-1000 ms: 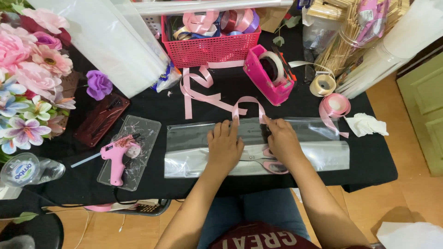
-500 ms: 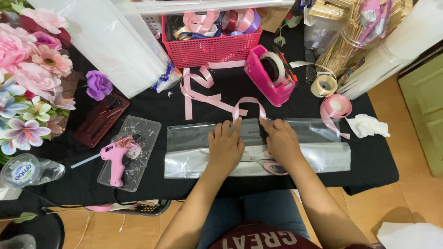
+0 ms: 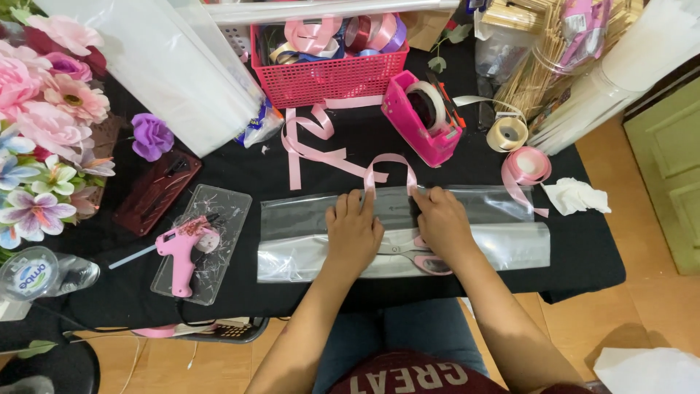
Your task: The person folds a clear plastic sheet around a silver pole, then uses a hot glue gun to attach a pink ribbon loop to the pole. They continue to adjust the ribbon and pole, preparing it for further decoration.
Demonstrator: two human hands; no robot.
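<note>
Your left hand (image 3: 354,233) and right hand (image 3: 441,225) press flat, fingers spread, on the clear cellophane sheet (image 3: 496,233), pinching the pink ribbon (image 3: 390,166) loop's ends against it on the black counter (image 3: 583,255).

Your left hand (image 3: 354,235) and right hand (image 3: 441,228) cover the middle of the clear plastic sheet (image 3: 496,233) near the table's front edge. The scissors (image 3: 408,255) show only partly under your right palm; blades hidden. Flowers (image 3: 44,138) cut off at the left frame edge. Red basket (image 3: 328,76) contents too tangled to count.
</note>
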